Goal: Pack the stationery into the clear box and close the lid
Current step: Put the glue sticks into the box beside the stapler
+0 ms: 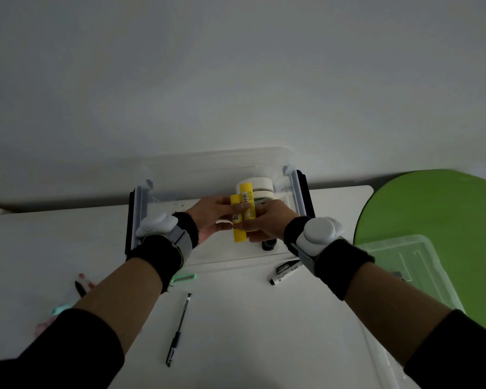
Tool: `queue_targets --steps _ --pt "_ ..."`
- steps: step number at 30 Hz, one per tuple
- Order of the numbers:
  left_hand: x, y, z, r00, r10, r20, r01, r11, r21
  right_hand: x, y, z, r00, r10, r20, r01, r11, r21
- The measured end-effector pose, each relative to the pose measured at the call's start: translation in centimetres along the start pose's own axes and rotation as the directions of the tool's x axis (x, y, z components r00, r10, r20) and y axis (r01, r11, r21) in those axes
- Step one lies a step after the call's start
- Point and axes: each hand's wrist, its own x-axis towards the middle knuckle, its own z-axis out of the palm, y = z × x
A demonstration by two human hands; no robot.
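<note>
The clear box [141,209] stands open at the far edge of the white table, with black latches on both ends. Inside it at the right lie two rolls of white tape [260,184]. Over the box, my left hand [212,217] and my right hand [267,221] together hold two yellow glue sticks [243,217], fingers curled around them. A dark round object [268,244] shows just below my right hand. Two black markers [286,272] lie in front of the box, and a black pen [178,329] lies nearer me.
The clear lid [404,265] rests at the right, partly over a green round surface [438,209]. A green clip [183,277] lies by my left wrist. At the left edge are a dark pen-like item [80,286] and pastel pieces [59,310]. A grey wall rises behind.
</note>
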Motion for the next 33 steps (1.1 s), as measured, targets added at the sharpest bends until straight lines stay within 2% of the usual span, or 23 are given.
queue_targets --steps 6,9,11,13,15,18,21,25,28,33 --pt "0.6 -0.3 -0.7 1.0 0.014 0.022 -0.014 1.0 0.004 0.8 0.4 0.3 0.996 0.079 0.05 -0.075 0.994 -0.085" --pt "1.0 -0.3 -0.7 0.999 0.031 -0.004 -0.031 0.999 0.007 1.0 0.5 0.3 0.996 0.085 0.027 -0.08 0.986 -0.145" --pt "1.2 -0.3 -0.6 0.999 0.031 -0.014 -0.031 0.999 -0.009 1.0 0.5 0.3 0.998 0.067 -0.008 -0.067 0.966 -0.25" --pt "1.2 -0.3 -0.7 0.999 0.029 -0.012 -0.029 1.0 -0.009 0.6 0.4 0.2 0.995 -0.03 -0.091 -0.016 0.884 -0.467" --pt "1.3 -0.5 -0.8 0.999 0.028 -0.024 -0.029 1.0 -0.002 -0.3 -0.1 -0.3 0.965 -0.219 -0.147 0.086 0.788 -0.609" --pt "1.7 -0.8 -1.0 0.996 0.006 -0.086 -0.004 1.0 0.021 -1.5 -0.8 -1.6 0.876 -0.475 -0.087 0.273 0.634 -0.724" --pt "2.3 -1.0 -1.0 0.991 -0.045 -0.127 0.049 0.998 0.032 -1.8 -1.0 -2.9 0.794 -0.603 -0.075 0.272 0.463 -0.843" --pt "3.0 -0.9 -1.0 0.984 -0.087 -0.154 0.095 0.995 0.043 -1.7 -0.1 -4.3 0.729 -0.679 -0.087 0.189 0.322 -0.928" --pt "3.5 -0.8 -0.9 0.982 -0.121 -0.142 0.128 0.991 0.038 -1.4 1.1 -5.1 0.703 -0.698 -0.134 0.144 0.324 -0.935" --pt "4.4 -0.9 -0.8 0.981 -0.176 -0.082 0.18 0.982 0.051 -0.4 3.0 -5.6 0.732 -0.654 -0.192 0.159 0.438 -0.885"
